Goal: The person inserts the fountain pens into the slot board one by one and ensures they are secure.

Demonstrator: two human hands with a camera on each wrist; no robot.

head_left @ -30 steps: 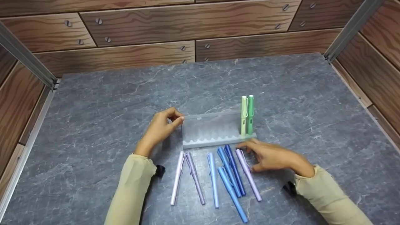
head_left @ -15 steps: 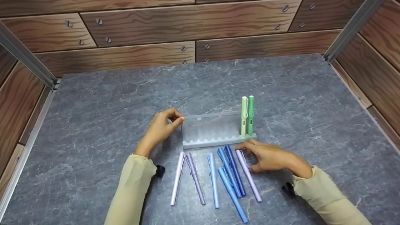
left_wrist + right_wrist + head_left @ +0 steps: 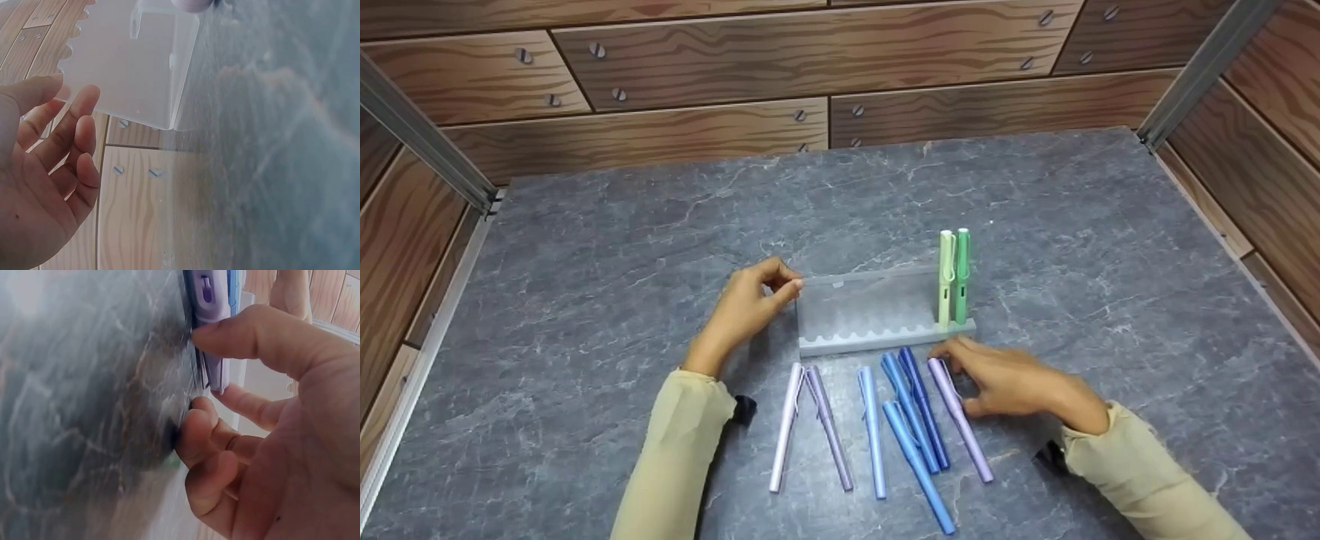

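My left hand (image 3: 748,306) pinches the upper left edge of a clear plastic pen stand (image 3: 866,307) between thumb and forefinger; its other fingers curl loosely in the left wrist view. At the stand's right end a pale green pen (image 3: 946,262) and a green pen (image 3: 962,262) stand upright in the notches. My right hand (image 3: 1011,379) has thumb and forefinger at the clip end of a light purple pen (image 3: 962,424) lying on the table. In the right wrist view the thumb presses the side of this pen (image 3: 212,304), the forefinger at its end.
In front of the stand lie a pale lilac pen (image 3: 785,431), a darker purple pen (image 3: 829,431), a light blue pen (image 3: 872,435), two mid-blue pens and a dark blue pen (image 3: 924,409). Wood-patterned panels (image 3: 810,52) bound the grey marbled table (image 3: 660,217).
The light purple pen has swung slightly, its lower end shifting to the right, as my right fingers work at it. My left hand and the stand have stayed in place.
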